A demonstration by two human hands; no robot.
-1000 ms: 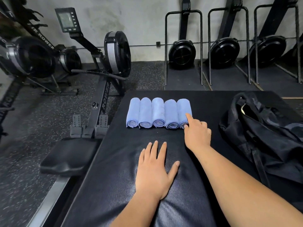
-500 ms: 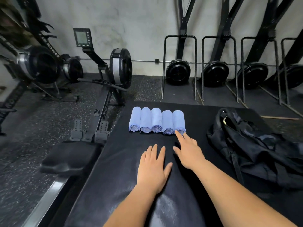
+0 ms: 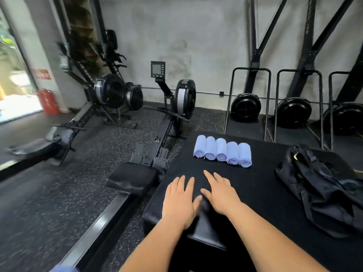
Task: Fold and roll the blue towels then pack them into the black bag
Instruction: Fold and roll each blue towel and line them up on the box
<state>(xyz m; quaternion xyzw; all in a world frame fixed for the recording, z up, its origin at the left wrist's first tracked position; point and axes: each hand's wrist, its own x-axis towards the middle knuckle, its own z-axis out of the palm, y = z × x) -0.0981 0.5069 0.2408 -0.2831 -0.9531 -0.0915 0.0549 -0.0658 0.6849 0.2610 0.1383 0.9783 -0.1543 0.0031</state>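
left hand (image 3: 179, 201) and right hand (image 3: 220, 195) lie spread, empty; i fear a loose grab unrolls towels (image 3: 223, 152) before the bag (image 3: 322, 185).

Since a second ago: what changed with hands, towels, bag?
The right hand took its forefinger off the rightmost towel roll and drew back toward the person, now open beside the left hand. Unchanged: left hand flat on the mat, five rolls in a row, black bag lying to their right.
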